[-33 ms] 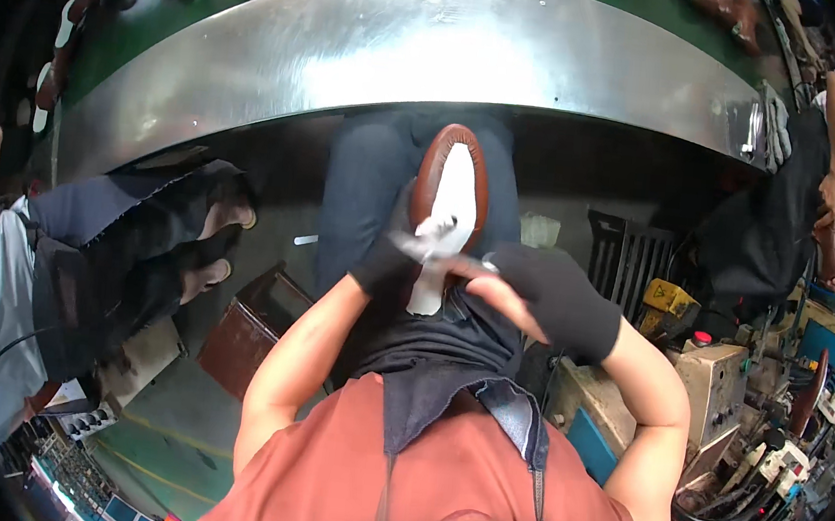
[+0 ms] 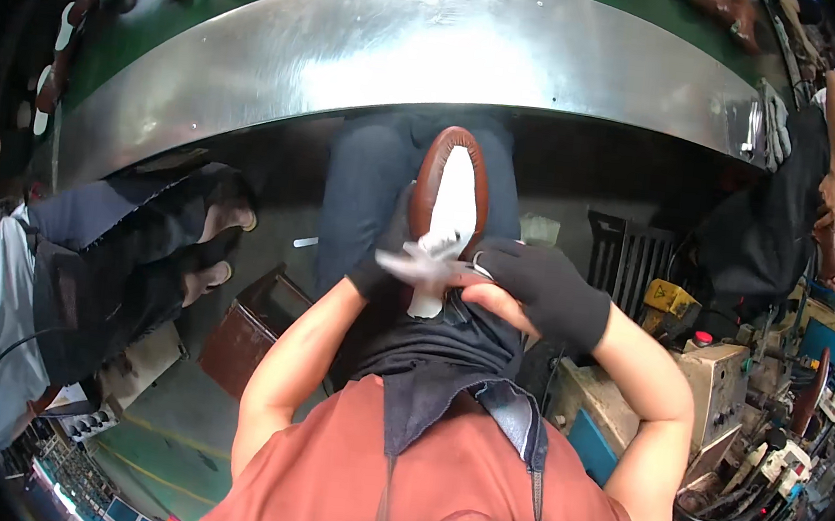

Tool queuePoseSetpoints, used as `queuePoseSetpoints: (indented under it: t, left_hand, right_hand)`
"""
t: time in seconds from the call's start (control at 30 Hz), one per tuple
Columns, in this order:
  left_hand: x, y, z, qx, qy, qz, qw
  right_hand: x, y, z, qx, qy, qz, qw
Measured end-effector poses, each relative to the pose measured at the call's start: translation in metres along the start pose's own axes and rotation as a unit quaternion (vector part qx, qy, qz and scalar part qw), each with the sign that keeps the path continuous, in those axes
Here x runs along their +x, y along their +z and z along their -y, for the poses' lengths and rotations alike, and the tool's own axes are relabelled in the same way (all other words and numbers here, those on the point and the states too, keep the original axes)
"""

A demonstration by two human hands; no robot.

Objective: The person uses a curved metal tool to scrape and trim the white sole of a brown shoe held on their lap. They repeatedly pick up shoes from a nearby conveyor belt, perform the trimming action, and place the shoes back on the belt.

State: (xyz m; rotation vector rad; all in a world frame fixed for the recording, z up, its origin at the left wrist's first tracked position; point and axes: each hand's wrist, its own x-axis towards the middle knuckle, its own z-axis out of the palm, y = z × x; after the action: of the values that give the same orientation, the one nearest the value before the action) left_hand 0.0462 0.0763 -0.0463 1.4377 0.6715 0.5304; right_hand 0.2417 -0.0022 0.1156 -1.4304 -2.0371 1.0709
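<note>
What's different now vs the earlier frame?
The right hand has shifted slightly to the left. The tool it holds, blurred by motion, has swung lower in the picture, toward the person's body, its tip reaching further left. No visible new grasp or release. About as before: the shoe, sole up; the left hand at its left side; the bench.

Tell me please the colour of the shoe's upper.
The upper is reddish brown, in the head view.

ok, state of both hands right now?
Left hand: against the left side of the brown shoe, fingers mostly hidden; open or closed can't be told.
Right hand: closed on a blurred metal tool.
</note>
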Motion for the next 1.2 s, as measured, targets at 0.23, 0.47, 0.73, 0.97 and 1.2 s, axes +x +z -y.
queuePoseSetpoints:
  t: [0.23,0.47,0.73,0.97,1.2]
  left_hand:
    - [-0.011,0.003,-0.024,-0.018,-0.086,0.0,0.996]
    - [0.117,0.009,-0.064,0.057,-0.014,-0.025,0.998]
    - [0.438,0.028,-0.143,-0.063,0.082,0.064,0.993]
    - [0.391,0.053,-0.139,0.519,0.263,0.28,0.764]
    - [0.488,-0.102,-0.105,0.516,0.227,-0.259,0.784]
  right_hand:
    - [-0.055,0.036,-0.057,0.151,0.337,-0.02,0.929]
    - [-0.078,0.18,-0.09,0.219,0.325,-0.32,0.863]
    - [-0.061,0.11,-0.086,0.456,0.34,-0.251,0.783]
    - [-0.071,0.12,-0.106,0.464,0.311,-0.223,0.799]
    - [-0.061,0.096,-0.099,0.381,0.253,-0.227,0.86]
